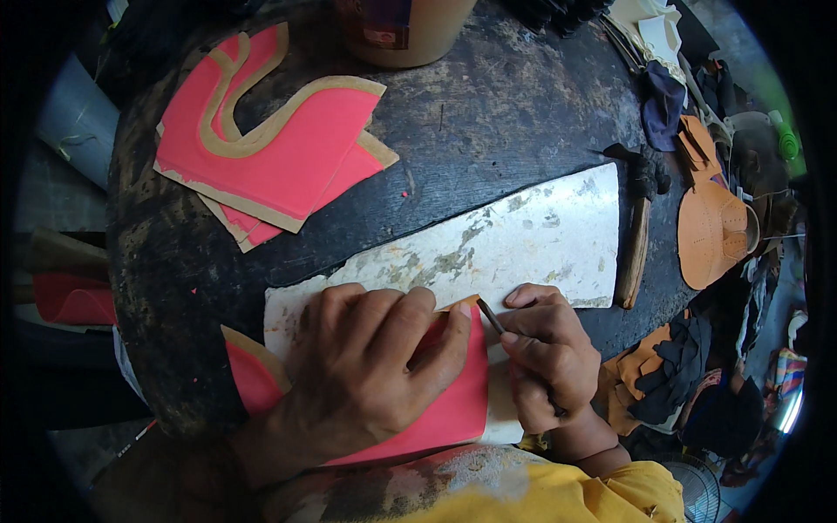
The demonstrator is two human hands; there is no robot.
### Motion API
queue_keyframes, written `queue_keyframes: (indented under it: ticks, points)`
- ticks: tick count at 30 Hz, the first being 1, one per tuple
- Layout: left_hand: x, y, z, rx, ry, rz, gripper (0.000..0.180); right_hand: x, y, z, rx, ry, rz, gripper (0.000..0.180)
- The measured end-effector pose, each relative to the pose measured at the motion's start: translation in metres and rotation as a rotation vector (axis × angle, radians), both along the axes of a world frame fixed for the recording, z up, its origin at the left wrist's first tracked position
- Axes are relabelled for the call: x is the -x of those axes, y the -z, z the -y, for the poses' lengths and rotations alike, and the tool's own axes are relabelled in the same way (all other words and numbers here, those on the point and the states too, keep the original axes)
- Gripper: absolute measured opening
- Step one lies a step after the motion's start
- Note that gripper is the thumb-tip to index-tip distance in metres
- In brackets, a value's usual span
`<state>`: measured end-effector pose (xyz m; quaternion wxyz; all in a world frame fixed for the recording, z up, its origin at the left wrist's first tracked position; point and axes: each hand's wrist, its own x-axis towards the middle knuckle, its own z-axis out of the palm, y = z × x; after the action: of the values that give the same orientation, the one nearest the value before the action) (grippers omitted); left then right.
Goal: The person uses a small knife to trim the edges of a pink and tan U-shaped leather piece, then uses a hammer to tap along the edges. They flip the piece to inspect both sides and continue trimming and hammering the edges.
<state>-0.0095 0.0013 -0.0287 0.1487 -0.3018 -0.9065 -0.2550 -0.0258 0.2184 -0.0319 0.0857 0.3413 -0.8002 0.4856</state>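
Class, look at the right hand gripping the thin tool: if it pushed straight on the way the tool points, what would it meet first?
The right hand aims its thin tool up-left, so it would probably first meet the pink sheet corner, then the left hand fingertips.

A round, dark, worn work table (488, 113) is seen from above, its surface scratched and stained. A pale stone slab (514, 244), mottled with greyish marks, is laid across the near middle of it. A stack of pink sheets (279, 148) with tan cut edges is placed toward the far left, well apart from the slab. A tan bucket (403, 30) is set at the far edge. A hammer with a wooden handle (636, 244) is laid just beside the slab's right end. A pink sheet (453, 392) is spread over the slab's near edge.
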Motion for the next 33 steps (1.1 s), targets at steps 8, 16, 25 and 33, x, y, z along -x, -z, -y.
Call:
queue_keyframes:
  ticks: [8,16,25,33]
  points:
    - [-0.0001,-0.0004,0.0011,0.016,0.003,0.024,0.033,0.0015,-0.0004,0.0010,-0.027,-0.005,-0.022,0.025]
    - [0.0004,-0.0013,0.0013,0.031,0.004,0.034,0.033,0.0019,-0.0009,0.0011,-0.042,-0.014,-0.020,0.026]
    - [0.0007,-0.0001,0.0008,0.010,0.006,0.029,0.034,0.0049,-0.0011,0.0053,-0.084,-0.025,-0.082,0.024]
    - [0.0001,0.0011,0.0021,-0.002,0.015,0.019,0.036,0.0042,-0.0011,0.0033,-0.059,-0.022,-0.032,0.022]
